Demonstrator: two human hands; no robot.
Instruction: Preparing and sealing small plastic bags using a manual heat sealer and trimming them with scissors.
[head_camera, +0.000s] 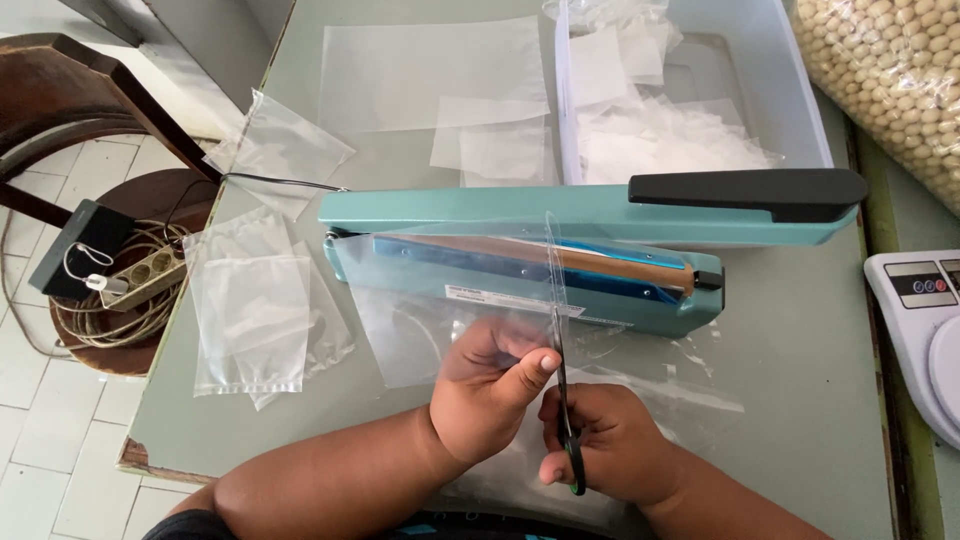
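The step in hand is judged to be cutting a clear plastic sheet (440, 330) with black-handled scissors (565, 400). The right hand (610, 445) is closed through the scissor handles; the blades run up and away from its fingers, across the sheet, toward the teal heat sealer (560, 250) lying just beyond. How far the blades stand open cannot be told, since they appear as one thin line. The left hand (490, 385) is curled, thumb and fingers pinched on the sheet directly left of the blades, holding the film taut. The sheet lies under and ahead of both hands, its far edge touching the sealer base. Cut plastic bags (250, 310) lie well to the left of the left-hand fingers; a white bin of film pieces (790, 90) sits beyond the sealer, and a white scale (925, 320) stands well right of the right hand. The next move appears to call for steady tension from the pinching fingers and a straight blade line, with the thumb kept clear of the edge.
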